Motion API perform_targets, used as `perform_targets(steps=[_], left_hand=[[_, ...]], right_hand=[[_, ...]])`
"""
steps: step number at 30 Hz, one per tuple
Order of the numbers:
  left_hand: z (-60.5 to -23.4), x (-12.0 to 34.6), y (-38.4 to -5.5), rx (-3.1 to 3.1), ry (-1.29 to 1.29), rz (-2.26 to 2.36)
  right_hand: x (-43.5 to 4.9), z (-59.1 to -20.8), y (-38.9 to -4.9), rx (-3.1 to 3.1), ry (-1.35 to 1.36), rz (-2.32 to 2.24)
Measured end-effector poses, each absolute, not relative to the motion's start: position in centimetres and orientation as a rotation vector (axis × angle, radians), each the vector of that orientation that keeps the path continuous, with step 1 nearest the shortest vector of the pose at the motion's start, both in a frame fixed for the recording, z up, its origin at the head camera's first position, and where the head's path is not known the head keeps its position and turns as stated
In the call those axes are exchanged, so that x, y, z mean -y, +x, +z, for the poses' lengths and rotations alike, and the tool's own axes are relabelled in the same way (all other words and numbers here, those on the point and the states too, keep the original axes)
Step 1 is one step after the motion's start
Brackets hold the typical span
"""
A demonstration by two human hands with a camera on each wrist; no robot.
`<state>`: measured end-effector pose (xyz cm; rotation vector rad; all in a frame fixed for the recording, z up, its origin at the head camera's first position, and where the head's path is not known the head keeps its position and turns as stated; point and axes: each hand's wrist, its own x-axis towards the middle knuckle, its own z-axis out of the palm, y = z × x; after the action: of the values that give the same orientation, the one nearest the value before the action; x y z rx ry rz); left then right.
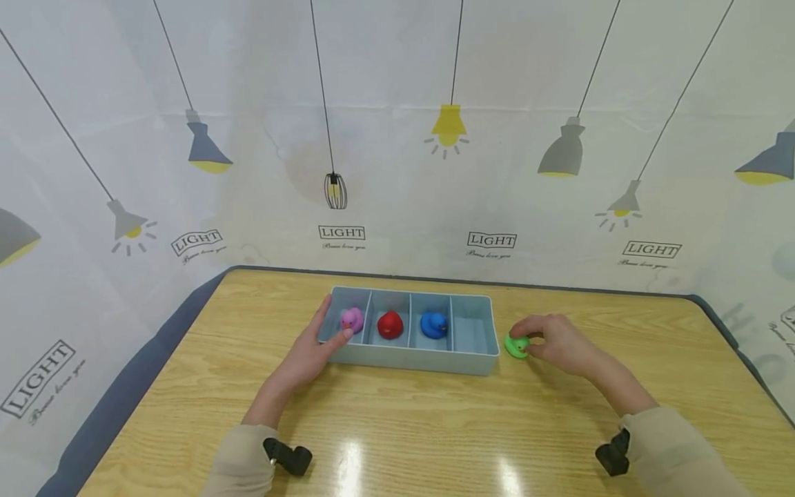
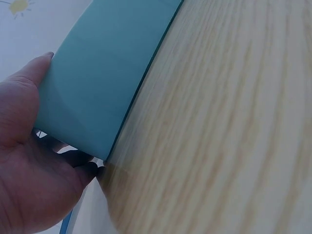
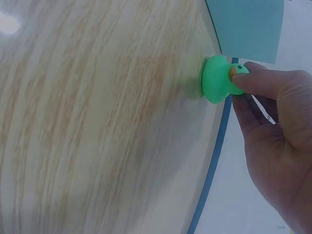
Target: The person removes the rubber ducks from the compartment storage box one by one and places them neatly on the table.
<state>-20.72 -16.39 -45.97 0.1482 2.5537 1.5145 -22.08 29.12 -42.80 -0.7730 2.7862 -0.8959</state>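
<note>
A light blue box with a row of compartments lies lengthwise on the table. From left to right it holds a pink rubber duck, a red rubber duck and a blue rubber duck; the rightmost compartment is bare. My left hand grips the box's left end, thumb over the front rim and fingers along the end wall. Just right of the box, my right hand pinches a green rubber duck by its head between thumb and fingers. The duck's base is at the tabletop.
The wooden table runs up to a white backdrop printed with hanging lamps. A dark blue edge borders the table at the back and sides. Black wrist devices sit at both sleeve cuffs.
</note>
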Motion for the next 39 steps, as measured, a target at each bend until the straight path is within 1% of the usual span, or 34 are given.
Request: perform_targets(steps=[9, 16, 28, 39], left_hand=[[-46.2, 16.4, -20.7, -2.557, 0.143, 1.510], [-46.3, 16.4, -20.8, -2.556, 0.141, 1.507], [-46.2, 16.5, -20.8, -2.550, 0.138, 1.511], [-46.1, 16.3, -20.8, -2.552, 0.132, 1.520]], right_hand=[[-29.0, -42.6, -22.0, -2.774, -0.754, -0.945], [-28.6, -40.5, -22.3, -2.746, -0.738, -1.089], [-24.6, -37.1, -23.4, -2.685, -0.814, -1.112], [-21.1, -36.6, -24.6, -2.571, -0.859, -1.131]])
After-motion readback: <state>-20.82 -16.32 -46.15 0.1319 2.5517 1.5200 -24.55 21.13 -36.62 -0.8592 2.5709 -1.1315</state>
